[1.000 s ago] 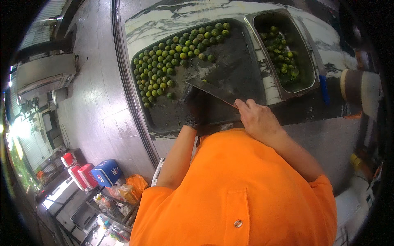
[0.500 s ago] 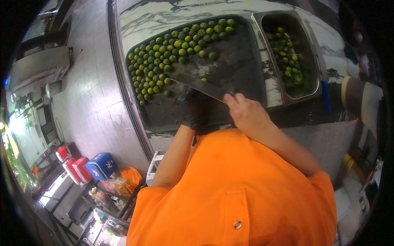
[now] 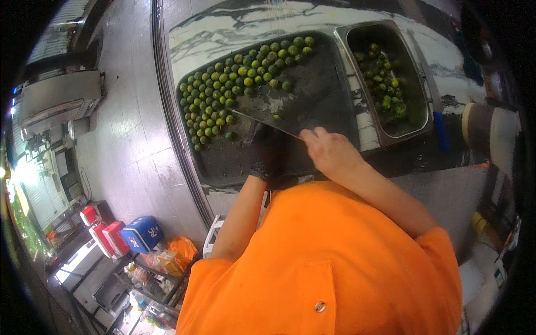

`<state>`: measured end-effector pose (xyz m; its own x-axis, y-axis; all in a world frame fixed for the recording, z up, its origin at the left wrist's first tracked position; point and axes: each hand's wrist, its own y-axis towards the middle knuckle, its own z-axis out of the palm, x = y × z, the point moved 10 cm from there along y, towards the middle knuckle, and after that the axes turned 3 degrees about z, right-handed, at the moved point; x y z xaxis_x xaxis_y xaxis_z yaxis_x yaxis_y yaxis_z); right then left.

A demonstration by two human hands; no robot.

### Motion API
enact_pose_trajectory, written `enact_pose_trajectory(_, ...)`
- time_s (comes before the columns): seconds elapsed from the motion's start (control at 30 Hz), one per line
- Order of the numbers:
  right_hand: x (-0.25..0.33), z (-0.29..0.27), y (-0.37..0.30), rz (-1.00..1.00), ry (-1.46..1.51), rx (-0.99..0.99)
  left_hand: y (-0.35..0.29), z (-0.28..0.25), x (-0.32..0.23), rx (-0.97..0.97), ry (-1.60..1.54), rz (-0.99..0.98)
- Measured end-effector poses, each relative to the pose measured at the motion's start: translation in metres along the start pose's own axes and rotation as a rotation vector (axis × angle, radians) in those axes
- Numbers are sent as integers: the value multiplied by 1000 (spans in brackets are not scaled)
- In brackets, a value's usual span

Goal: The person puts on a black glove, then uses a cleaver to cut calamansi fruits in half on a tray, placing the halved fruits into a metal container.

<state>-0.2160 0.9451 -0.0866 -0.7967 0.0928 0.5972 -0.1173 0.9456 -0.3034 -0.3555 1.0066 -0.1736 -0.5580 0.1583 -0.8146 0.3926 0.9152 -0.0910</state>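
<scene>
My right hand (image 3: pixel 330 149) is closed round the handle end of a knife (image 3: pixel 262 122), whose blade points left across a dark tray (image 3: pixel 329 84), seen nearly edge-on. Just under the blade is my left hand (image 3: pixel 266 146), in a black glove. Its fingers blend into the dark tray, so whether they grip anything is hidden. Whole small green limes (image 3: pixel 223 84) fill the tray's far left part in packed rows. One small green piece (image 3: pixel 276 117) lies by itself just beyond the blade.
Right of the tray stands a deep metal pan (image 3: pixel 382 138) with several green lime pieces (image 3: pixel 385 84) inside. A blue-handled knife (image 3: pixel 441 133) lies along the pan's right side. The marble-patterned counter (image 3: pixel 223 30) ends at a metal-edged side on the left. Coolers (image 3: pixel 142 231) stand lower left.
The knife blade has turned from showing its broad face to nearly edge-on. Both hands stay close together over the tray. The whole view has shifted slightly.
</scene>
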Motion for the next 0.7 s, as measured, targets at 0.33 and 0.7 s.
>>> enact_pose_trajectory(0.33,-10,6,-4,18,19,-50,1,-14,-6,-116,-72,47)
enact_pose_trajectory(0.7,2,-56,-80,-140,295,-598,13,2,-6,-117,-485,-117)
